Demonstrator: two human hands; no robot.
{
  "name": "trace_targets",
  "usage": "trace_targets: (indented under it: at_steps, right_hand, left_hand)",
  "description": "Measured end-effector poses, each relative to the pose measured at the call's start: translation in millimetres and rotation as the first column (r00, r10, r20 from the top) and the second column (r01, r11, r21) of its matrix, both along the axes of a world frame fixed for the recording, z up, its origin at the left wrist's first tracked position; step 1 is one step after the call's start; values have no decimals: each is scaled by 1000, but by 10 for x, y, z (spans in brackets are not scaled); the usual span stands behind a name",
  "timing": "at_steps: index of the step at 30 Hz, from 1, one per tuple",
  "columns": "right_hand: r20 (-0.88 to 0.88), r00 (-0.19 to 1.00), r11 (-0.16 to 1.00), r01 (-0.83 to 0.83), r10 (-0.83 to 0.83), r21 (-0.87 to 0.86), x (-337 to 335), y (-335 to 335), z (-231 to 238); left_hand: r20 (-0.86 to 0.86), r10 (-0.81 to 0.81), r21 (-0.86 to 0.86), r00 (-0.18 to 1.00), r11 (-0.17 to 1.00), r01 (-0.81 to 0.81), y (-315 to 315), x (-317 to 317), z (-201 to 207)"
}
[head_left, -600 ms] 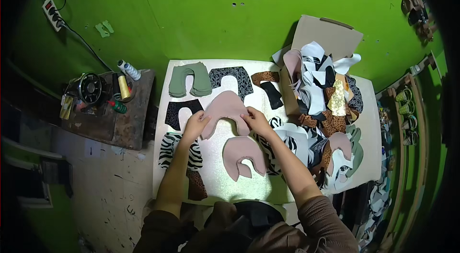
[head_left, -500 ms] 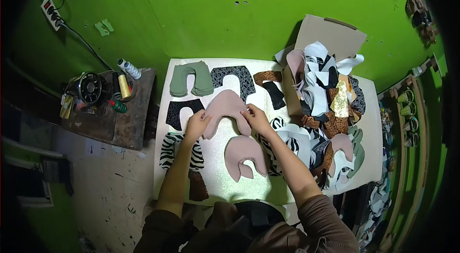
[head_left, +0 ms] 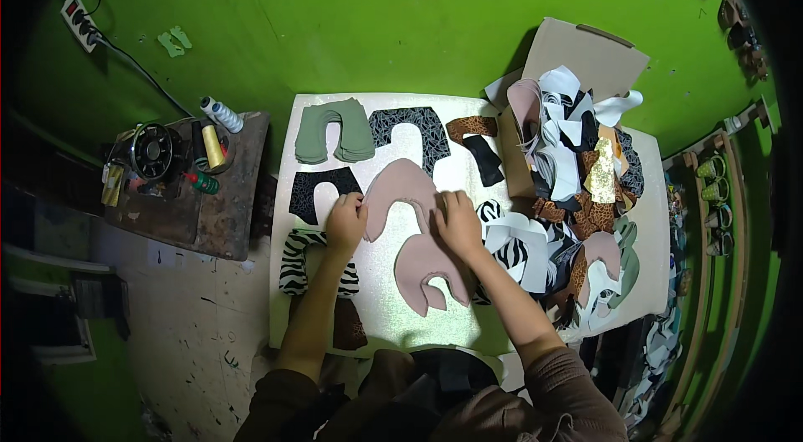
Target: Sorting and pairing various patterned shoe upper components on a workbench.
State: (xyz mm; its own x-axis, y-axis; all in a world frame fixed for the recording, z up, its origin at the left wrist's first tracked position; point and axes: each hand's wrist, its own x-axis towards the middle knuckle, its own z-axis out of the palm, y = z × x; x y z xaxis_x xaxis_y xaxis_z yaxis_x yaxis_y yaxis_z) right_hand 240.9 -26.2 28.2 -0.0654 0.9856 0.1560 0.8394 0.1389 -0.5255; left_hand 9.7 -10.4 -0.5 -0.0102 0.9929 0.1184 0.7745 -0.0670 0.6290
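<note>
A stack of dusty-pink U-shaped cut pieces (head_left: 403, 179) lies on the pale table, its opening toward me. My left hand (head_left: 345, 223) is at the tip of its left leg, fingers curled against the edge. Beside the right leg rests my right hand (head_left: 458, 224), fingers apart and thumb near the edge. Just below, a second pink stack (head_left: 411, 268) of the same shape lies at an angle. Around them are a green stack (head_left: 311, 134), a grey-black patterned piece (head_left: 431, 134), a black patterned piece (head_left: 308, 195) and zebra-print pieces (head_left: 293, 266).
At the right, a cardboard box (head_left: 577, 49) overflows with mixed scraps, and a heap of offcuts (head_left: 523, 254) spreads in front. To the left, a worn sewing-machine table (head_left: 234, 216) carries thread cones (head_left: 224, 117). A shoe rack (head_left: 736, 275) stands at the far right.
The upper pink stack has come down flat onto the table, slightly right of before. My right hand has loosened its grip and moved to the stack's right side; my left stays at the left leg.
</note>
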Motion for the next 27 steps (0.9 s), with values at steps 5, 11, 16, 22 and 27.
trace_targets:
  at_steps: [5,11,16,22,27]
  right_hand:
    - [-46,998,945,-65,54,-321,44,-562,-4]
    - [-141,990,955,-48,7,-292,170,-830,3]
    - [-350,937,910,-131,-16,-393,277,-833,160]
    - [-685,722,772,-488,96,-407,303,-931,344]
    - [-792,605,658,-561,-88,-502,303,-894,621]
  left_hand:
    - [215,-111,-115,970,984,138,-541,265,-93]
    - [232,-108,-106,967,985,136,-985,535,-176]
    - [453,-12,-232,892,964,131,-1006,508,-13]
    - [656,-101,-239,748,912,333,-1089,335,95]
    - [782,-102,-274,614,830,487,-1125,209,-25]
